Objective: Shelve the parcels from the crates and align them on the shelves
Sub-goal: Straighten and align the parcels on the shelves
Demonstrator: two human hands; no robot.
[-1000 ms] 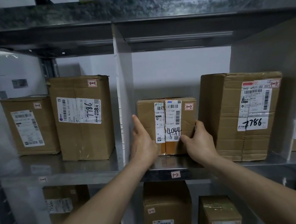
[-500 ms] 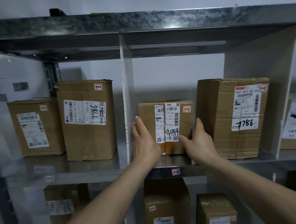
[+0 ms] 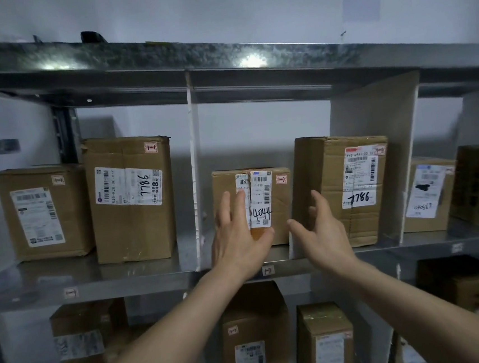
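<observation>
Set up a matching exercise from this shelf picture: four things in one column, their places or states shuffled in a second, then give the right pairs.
Things
1. small brown cardboard parcel marked 4044
2. tall brown cardboard parcel marked 7786 with an upright label
3. left hand
4. right hand

Places or states
A. open, in front of the gap between two parcels
B. against the white divider panel on the bay's right side
C. fingers flat on a parcel's front
D. nearest the thin white divider

Pairs: 1-D, 2-B, 3-C, 4-A
</observation>
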